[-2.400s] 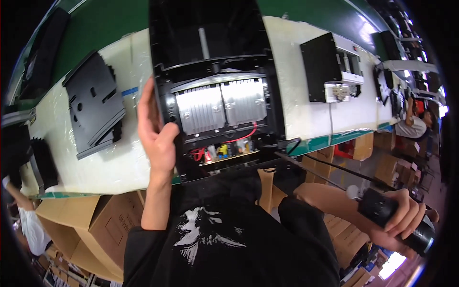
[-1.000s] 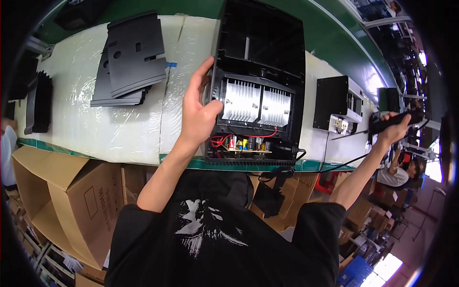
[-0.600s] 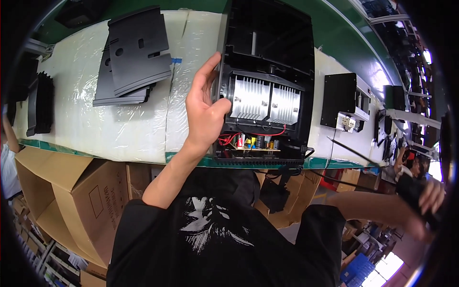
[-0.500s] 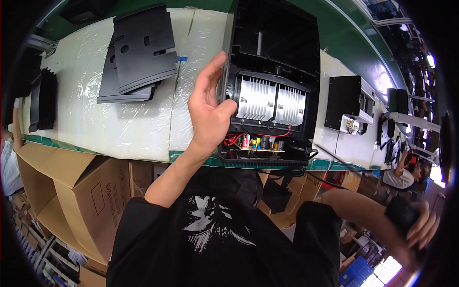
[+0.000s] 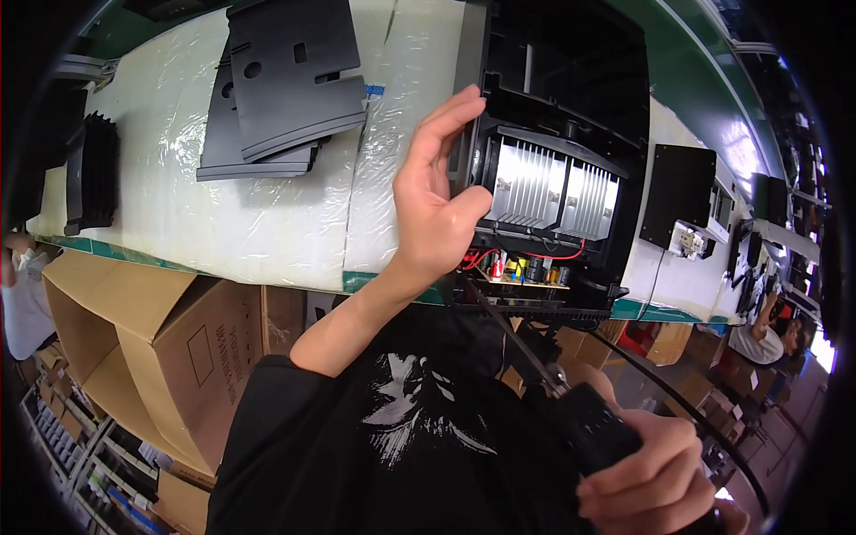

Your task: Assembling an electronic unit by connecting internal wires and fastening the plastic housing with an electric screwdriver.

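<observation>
— Housing [image 5: 571, 134] of black plastic, opened up: where does it lie?
— On the white-wrapped bench [image 5: 267, 214], right of the middle, its near edge reaching the green front edge. Two ribbed silver heat sinks [image 5: 553, 189] show inside, with a circuit board [image 5: 526, 270] and red wires nearer the person.
— And the left hand [image 5: 437, 201]?
— It rests against the housing's left wall, fingers stretched up along the side, thumb pressed toward the heat sinks; open and braced, not clamped round anything.
— The right hand [image 5: 655, 481]?
— Low at the near right, fingers wrapped tight round a black powered screwdriver [image 5: 593, 437]. Its thin bit slants up to the left toward the housing's near edge; I cannot tell whether the tip touches.
— Anything else about?
— Flat black panels [image 5: 285, 80] stacked at the far left of the bench, and open cardboard boxes [image 5: 152, 339] below it.
</observation>
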A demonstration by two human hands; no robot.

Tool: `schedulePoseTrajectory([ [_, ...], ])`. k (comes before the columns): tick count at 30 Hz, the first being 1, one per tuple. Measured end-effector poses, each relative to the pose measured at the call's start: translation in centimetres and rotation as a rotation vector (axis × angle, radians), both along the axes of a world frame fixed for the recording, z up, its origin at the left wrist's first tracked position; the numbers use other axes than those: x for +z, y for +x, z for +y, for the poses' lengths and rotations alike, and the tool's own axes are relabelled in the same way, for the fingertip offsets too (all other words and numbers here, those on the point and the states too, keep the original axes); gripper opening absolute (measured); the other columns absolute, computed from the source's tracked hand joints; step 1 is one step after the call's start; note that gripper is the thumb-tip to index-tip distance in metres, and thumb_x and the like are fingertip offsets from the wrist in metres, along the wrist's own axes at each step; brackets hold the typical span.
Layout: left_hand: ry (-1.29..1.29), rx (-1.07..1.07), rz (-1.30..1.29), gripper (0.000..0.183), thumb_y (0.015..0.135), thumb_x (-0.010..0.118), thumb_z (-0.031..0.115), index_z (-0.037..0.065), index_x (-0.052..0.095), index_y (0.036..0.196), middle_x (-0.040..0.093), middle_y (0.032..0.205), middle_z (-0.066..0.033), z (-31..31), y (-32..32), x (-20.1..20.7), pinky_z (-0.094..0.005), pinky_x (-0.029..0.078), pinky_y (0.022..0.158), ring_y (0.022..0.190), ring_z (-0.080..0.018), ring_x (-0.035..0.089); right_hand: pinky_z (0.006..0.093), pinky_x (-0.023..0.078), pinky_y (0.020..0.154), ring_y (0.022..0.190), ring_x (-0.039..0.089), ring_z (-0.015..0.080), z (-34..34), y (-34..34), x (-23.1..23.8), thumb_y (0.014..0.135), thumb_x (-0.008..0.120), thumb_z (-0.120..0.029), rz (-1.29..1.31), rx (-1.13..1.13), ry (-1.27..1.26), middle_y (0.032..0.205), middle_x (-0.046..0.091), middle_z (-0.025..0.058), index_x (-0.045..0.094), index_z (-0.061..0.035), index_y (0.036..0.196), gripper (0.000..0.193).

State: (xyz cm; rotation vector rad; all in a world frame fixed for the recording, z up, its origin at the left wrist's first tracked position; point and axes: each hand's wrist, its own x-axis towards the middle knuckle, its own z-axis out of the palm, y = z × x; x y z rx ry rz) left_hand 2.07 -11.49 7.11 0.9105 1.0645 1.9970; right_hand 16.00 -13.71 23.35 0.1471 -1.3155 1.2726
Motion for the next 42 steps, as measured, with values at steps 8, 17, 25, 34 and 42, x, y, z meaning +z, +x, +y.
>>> schedulePoseTrajectory([
  [8,0.040,-0.035,-0.019,0.065,0.057,0.042,-0.017,-0.005,0.048,0.121,0.040,0.135,-0.0196,0.4,0.5,0.0,-0.0365,0.023,0.111,0.131,-0.0276,0.036,0.0316,0.052,0.046,0.050,0.058,0.0257,-0.1,0.9,-0.4,0.082,0.061,-0.008,-0.485,0.105,0.000,0.066,0.059,0.0169,0.051,0.0038,0.071,0.019],
  [17,0.024,-0.040,-0.023,0.065,0.058,0.042,-0.017,-0.003,0.048,0.121,0.040,0.135,-0.0182,0.3,0.4,0.2,-0.0357,0.023,0.111,0.131,-0.0269,0.036,0.0297,0.050,0.044,0.051,0.058,0.0253,-0.6,-0.2,-2.5,0.082,0.061,-0.021,-0.329,-0.002,-0.044,0.065,0.058,0.0163,0.055,0.0042,0.074,0.027],
  [25,0.027,-0.034,-0.023,0.065,0.058,0.042,-0.017,-0.003,0.049,0.120,0.040,0.135,-0.0182,0.5,0.4,0.1,-0.0352,0.024,0.111,0.130,-0.0267,0.036,0.0236,0.046,0.042,0.057,0.063,0.0254,-0.5,0.7,-4.0,0.074,0.060,-0.004,-0.476,-0.022,-0.037,0.065,0.063,0.0164,0.061,0.0020,0.068,0.009],
  [34,0.005,0.014,-0.105,0.058,0.058,0.040,-0.017,-0.003,0.055,0.112,0.044,0.132,-0.0195,0.1,0.8,0.4,-0.0334,0.026,0.108,0.130,-0.0275,0.038,0.0344,0.050,0.048,0.061,0.063,0.0341,-0.1,1.3,-3.5,0.084,0.041,-0.044,-0.563,0.196,-0.033,0.071,0.063,0.0221,0.061,0.0080,0.079,0.056],
  [42,-0.030,0.007,-0.235,0.059,0.057,0.042,-0.018,-0.001,0.056,0.111,0.048,0.129,-0.0157,-0.2,1.1,1.1,-0.0311,0.031,0.106,0.126,-0.0261,0.042,0.0448,0.051,0.070,0.082,0.061,0.0419,1.7,0.5,-2.9,0.087,0.031,-0.048,-0.623,0.496,-0.059,0.095,0.061,0.0270,0.055,0.0125,0.098,0.066],
])
